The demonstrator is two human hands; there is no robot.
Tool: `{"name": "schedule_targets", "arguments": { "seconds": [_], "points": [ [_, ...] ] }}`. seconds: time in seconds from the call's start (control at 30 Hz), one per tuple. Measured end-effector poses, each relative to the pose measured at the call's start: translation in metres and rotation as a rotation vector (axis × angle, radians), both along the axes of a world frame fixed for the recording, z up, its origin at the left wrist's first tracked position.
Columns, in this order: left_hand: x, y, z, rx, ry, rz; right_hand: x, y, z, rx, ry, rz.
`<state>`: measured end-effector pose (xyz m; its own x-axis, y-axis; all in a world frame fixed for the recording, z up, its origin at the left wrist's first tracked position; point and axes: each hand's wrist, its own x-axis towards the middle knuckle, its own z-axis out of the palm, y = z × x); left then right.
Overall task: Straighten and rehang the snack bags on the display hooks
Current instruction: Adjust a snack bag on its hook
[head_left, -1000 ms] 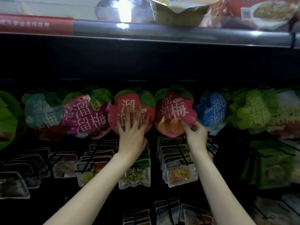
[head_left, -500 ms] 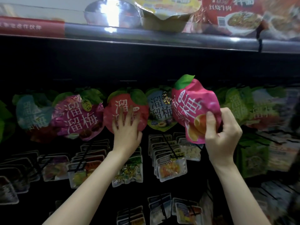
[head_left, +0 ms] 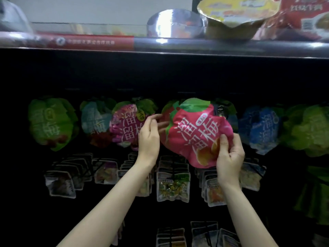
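Far-left hanging row: green leaf-shaped foil snack bag (head_left: 51, 123), then teal bag (head_left: 93, 120), then magenta bag with white characters (head_left: 125, 126).
Left hand (head_left: 149, 138): raised in front of magenta bag's right edge, fingers loosely extended toward red bag, gripping nothing; contact with either bag unclear.
Glossy red plum-shaped snack bag with green leaf top (head_left: 194, 132): off the row, tilted, in front of the hanging bags at centre.
Right hand (head_left: 229, 154): fingers and thumb curled, clenched on red bag's lower right corner.
Right side: blue bag (head_left: 260, 127), green bags (head_left: 309, 131) hanging.
Below: small clear pouches (head_left: 171, 186) on lower hooks.
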<state>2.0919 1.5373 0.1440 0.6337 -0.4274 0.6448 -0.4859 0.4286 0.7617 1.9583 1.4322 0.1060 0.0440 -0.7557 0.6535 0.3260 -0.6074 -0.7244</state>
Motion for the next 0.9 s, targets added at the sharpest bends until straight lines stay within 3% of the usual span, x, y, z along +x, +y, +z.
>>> {"name": "schedule_targets", "arguments": {
  "seconds": [0.03, 0.1, 0.2, 0.37, 0.47, 0.63, 0.9],
  "points": [
    [0.0, 0.002, 0.002, -0.009, -0.005, -0.026, 0.003, 0.0, -0.001, 0.02, 0.011, 0.01],
    [0.0, 0.005, -0.001, 0.082, -0.188, -0.01, 0.007, 0.0, -0.004, 0.049, 0.049, 0.067],
    [0.007, 0.001, -0.006, 0.212, -0.337, 0.072, 0.002, -0.001, -0.005, 0.096, 0.066, 0.313],
    [0.012, -0.007, -0.003, 0.271, -0.453, 0.138, -0.008, -0.01, 0.004, -0.103, 0.337, 0.468],
    [0.011, -0.016, 0.002, 0.292, -0.548, 0.197, -0.006, -0.012, 0.008, -0.137, 0.352, 0.438],
    [0.011, -0.035, 0.011, 0.301, -0.868, 0.435, 0.007, -0.019, 0.012, -0.174, 0.291, 0.346],
    [0.012, -0.049, 0.016, 0.311, -0.919, 0.401, 0.019, -0.025, 0.009, -0.155, 0.26, 0.356]
  ]
}}
